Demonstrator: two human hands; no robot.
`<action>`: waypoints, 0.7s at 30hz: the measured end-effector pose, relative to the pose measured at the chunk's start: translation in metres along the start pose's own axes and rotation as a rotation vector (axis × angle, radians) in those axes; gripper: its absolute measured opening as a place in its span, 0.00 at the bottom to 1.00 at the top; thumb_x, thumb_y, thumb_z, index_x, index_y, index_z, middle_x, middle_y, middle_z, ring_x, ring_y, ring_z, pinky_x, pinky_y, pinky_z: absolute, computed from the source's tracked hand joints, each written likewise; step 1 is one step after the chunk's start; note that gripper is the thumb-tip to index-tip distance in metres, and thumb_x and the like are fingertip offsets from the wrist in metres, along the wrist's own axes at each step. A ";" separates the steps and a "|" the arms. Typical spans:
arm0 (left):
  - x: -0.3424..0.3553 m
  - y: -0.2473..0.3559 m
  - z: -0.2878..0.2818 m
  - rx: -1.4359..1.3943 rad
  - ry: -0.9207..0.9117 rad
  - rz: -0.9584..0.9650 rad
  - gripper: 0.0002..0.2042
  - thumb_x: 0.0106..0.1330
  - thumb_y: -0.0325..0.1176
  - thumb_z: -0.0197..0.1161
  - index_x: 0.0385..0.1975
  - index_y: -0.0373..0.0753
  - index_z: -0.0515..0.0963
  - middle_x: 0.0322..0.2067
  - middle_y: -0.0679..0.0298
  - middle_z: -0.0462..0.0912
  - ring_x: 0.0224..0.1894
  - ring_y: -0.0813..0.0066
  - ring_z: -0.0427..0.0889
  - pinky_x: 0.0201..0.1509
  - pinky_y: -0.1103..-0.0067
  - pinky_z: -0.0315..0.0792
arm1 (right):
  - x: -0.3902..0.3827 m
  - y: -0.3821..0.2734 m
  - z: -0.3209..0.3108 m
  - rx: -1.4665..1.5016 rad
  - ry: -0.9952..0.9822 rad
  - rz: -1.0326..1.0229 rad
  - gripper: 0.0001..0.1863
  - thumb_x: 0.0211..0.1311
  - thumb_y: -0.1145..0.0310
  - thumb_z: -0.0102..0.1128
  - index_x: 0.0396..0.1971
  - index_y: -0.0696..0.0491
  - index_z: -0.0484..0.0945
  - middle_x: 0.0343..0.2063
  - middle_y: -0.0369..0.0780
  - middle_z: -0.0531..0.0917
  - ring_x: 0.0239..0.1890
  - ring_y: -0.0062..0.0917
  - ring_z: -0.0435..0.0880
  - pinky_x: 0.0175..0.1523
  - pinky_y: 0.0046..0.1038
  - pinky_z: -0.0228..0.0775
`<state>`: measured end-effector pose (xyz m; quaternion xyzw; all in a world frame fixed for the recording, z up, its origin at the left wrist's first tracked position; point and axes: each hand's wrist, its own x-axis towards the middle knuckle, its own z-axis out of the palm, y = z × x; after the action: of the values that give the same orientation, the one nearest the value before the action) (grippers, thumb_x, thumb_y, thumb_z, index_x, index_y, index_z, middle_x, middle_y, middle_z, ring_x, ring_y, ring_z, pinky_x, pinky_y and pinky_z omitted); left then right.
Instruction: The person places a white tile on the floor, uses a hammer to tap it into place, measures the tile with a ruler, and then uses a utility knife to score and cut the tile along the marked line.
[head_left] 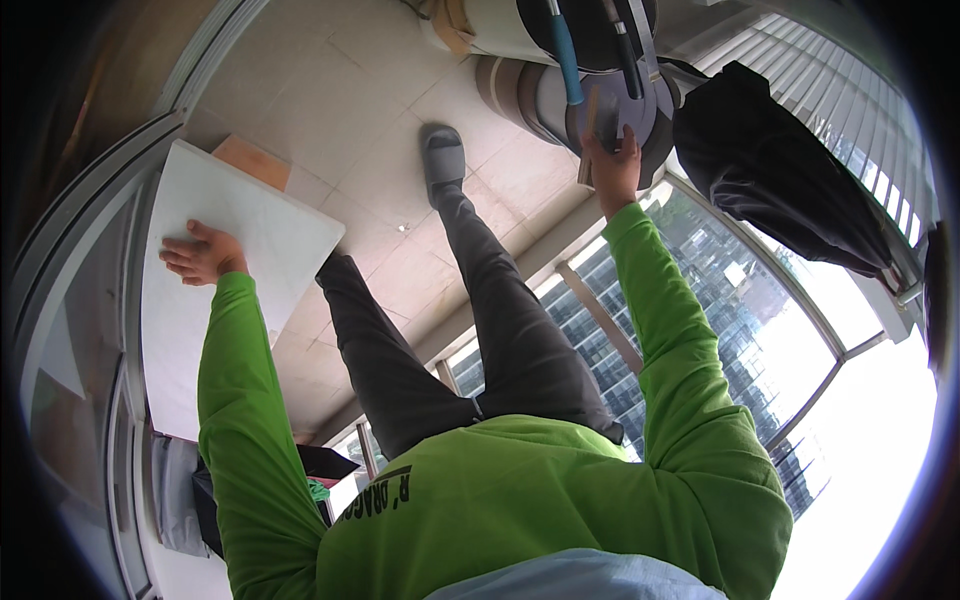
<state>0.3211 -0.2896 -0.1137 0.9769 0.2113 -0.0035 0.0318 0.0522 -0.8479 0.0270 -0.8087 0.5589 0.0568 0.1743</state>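
My left hand (203, 254) lies with fingers spread on the white face of a large flat panel (270, 225) at the left. It holds nothing. At the upper right, my right hand (614, 172) is closed on a flat grey thing with a light-brown strip along its edge (588, 150); its exact kind I cannot make out. Just beyond my fingers is the round grey top of a bucket-like container (650, 125). A blue-handled tool (566, 60) and a black-handled tool (625, 62) lie across the containers there.
A black cloth-like bundle (775, 165) hangs at the right, near white slats (830, 90). Large windows (720, 290) line the right side. An orange-brown sheet (250, 162) lies behind the panel. My slippered foot (443, 160) stands on the tiled floor (340, 110). Grey fabric (180, 495) sits lower left.
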 end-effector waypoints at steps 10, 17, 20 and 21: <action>0.001 -0.002 0.004 0.012 0.024 0.014 0.41 0.75 0.64 0.38 0.78 0.39 0.52 0.78 0.48 0.51 0.80 0.51 0.48 0.78 0.48 0.44 | 0.004 -0.026 0.000 -0.099 -0.069 -0.179 0.43 0.52 0.49 0.74 0.66 0.54 0.71 0.54 0.53 0.76 0.57 0.49 0.78 0.63 0.42 0.72; 0.002 -0.005 0.004 0.016 0.039 0.025 0.41 0.75 0.66 0.37 0.78 0.40 0.52 0.78 0.49 0.50 0.80 0.50 0.49 0.78 0.48 0.45 | 0.002 -0.042 0.000 -0.178 -0.143 -0.089 0.50 0.50 0.48 0.74 0.70 0.56 0.63 0.56 0.53 0.75 0.59 0.50 0.78 0.63 0.43 0.73; 0.001 -0.003 0.004 0.023 0.036 0.016 0.41 0.75 0.66 0.36 0.78 0.41 0.52 0.79 0.49 0.50 0.80 0.50 0.49 0.79 0.48 0.44 | 0.006 -0.042 0.000 -0.214 -0.161 -0.069 0.51 0.50 0.49 0.74 0.70 0.58 0.63 0.58 0.54 0.76 0.59 0.50 0.79 0.64 0.42 0.73; 0.001 -0.002 0.005 0.015 0.035 0.014 0.41 0.75 0.67 0.36 0.78 0.41 0.52 0.79 0.49 0.50 0.80 0.50 0.49 0.79 0.48 0.44 | 0.011 -0.039 0.001 -0.217 -0.171 -0.071 0.50 0.50 0.49 0.74 0.70 0.58 0.63 0.58 0.55 0.77 0.59 0.50 0.80 0.64 0.42 0.73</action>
<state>0.3211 -0.2879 -0.1189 0.9785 0.2050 0.0120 0.0208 0.0928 -0.8450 0.0315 -0.8342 0.5036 0.1796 0.1347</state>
